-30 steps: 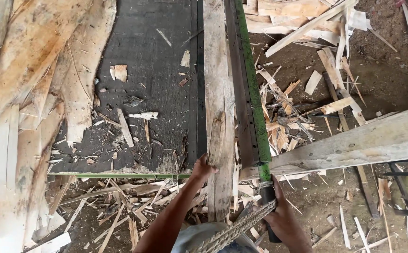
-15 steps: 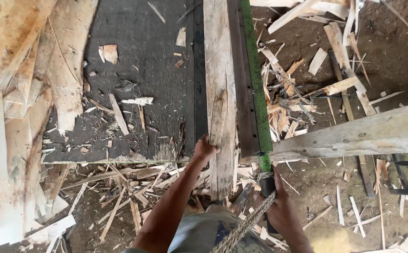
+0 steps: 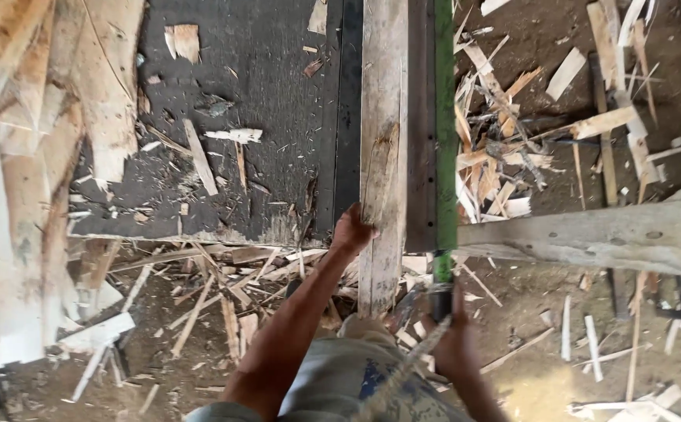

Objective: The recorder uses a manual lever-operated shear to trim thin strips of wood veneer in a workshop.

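A long weathered wooden plank (image 3: 381,141) lies lengthwise on a dark work table (image 3: 278,101), its near end hanging over the table's front edge. My left hand (image 3: 352,232) grips the plank's left edge near that front edge. A green metal rail (image 3: 444,125) runs along the table's right side. My right hand (image 3: 454,344) is closed around a dark handle (image 3: 439,301) at the rail's near end. A twisted rope (image 3: 403,371) hangs in front of my body.
Splintered wood scraps (image 3: 223,289) litter the dirt floor below the table and to the right (image 3: 504,156). A thick grey beam (image 3: 590,234) juts in from the right. Pale wood slabs (image 3: 20,172) are stacked at the left. Small offcuts lie on the table.
My left hand has slid forward along the plank's left edge. The view has shifted, with the table's front edge now nearer the frame's middle. My right hand stays on the handle.
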